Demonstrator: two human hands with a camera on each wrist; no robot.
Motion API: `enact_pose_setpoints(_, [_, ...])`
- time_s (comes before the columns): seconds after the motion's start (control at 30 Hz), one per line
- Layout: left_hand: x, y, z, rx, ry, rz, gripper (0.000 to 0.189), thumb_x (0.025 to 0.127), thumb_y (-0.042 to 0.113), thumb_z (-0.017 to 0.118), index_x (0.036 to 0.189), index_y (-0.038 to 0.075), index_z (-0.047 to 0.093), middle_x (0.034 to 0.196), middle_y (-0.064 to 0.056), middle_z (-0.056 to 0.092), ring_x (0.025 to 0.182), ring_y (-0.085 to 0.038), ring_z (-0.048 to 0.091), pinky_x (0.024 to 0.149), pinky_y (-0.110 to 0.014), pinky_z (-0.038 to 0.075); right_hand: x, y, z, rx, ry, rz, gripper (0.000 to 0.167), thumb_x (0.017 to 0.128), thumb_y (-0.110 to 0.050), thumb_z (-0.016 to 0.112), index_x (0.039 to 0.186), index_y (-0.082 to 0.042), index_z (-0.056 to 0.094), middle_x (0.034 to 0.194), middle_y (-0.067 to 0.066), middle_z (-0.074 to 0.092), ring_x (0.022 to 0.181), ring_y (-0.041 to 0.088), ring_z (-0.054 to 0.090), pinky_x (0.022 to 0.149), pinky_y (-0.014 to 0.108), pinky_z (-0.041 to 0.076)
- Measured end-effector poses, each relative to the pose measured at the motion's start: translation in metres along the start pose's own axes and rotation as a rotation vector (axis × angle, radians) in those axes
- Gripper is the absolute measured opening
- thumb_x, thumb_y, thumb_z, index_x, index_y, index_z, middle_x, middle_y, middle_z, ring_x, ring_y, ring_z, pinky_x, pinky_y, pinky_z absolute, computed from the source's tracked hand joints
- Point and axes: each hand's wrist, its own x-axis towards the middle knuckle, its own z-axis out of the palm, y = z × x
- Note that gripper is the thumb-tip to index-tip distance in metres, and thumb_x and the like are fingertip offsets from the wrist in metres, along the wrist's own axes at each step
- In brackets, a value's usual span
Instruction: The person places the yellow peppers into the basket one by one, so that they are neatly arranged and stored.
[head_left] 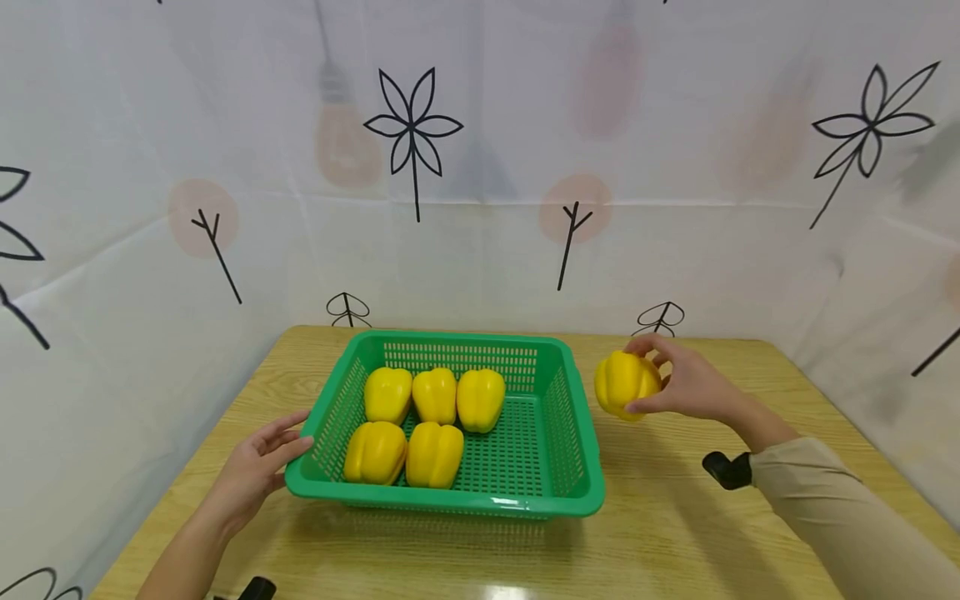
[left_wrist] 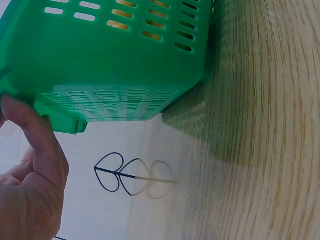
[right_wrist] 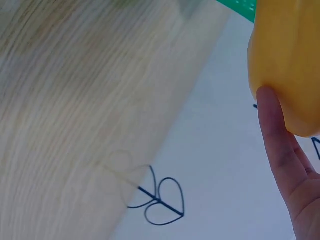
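Note:
A green plastic basket [head_left: 450,498] with slotted walls stands on the table. Inside, toward its left, several yellow bell peppers [head_left: 435,396] sit in two rows. My left hand [head_left: 251,471] holds the basket's left rim, and the left wrist view shows my fingers [left_wrist: 35,125] at that rim from outside. Just right of the basket, above the table, another yellow bell pepper [head_left: 624,383] is gripped by my right hand [head_left: 686,382] between thumb and fingers. In the right wrist view, a finger [right_wrist: 274,120] presses against this pepper [right_wrist: 287,65], which is partly cut off by the frame.
The wood-grained table [head_left: 675,517] extends around the basket on all sides. A white cloth [head_left: 480,267] with plant drawings hangs behind the table and along its sides. Dark straps or devices [head_left: 727,470] are worn on both wrists.

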Motion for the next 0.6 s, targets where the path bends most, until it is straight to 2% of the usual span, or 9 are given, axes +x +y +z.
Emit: enact_pose_setpoints(0.6, [-0.002,0.002,0.002,-0.010,0.003,0.000,0.053,0.093,0.021,0.059,0.140,0.007,0.039,0.110,-0.005,0.050,0.086,-0.013,0.058,0.073,-0.032,0.053,0.018,-0.044,-0.003,0.057,-0.095,-0.065,0.070,0.060,-0.028,0.089,0.114,-0.012,0.048,0.106,0.005,0.052,0.090,0.026,0.048,0.063,0.030,0.052])
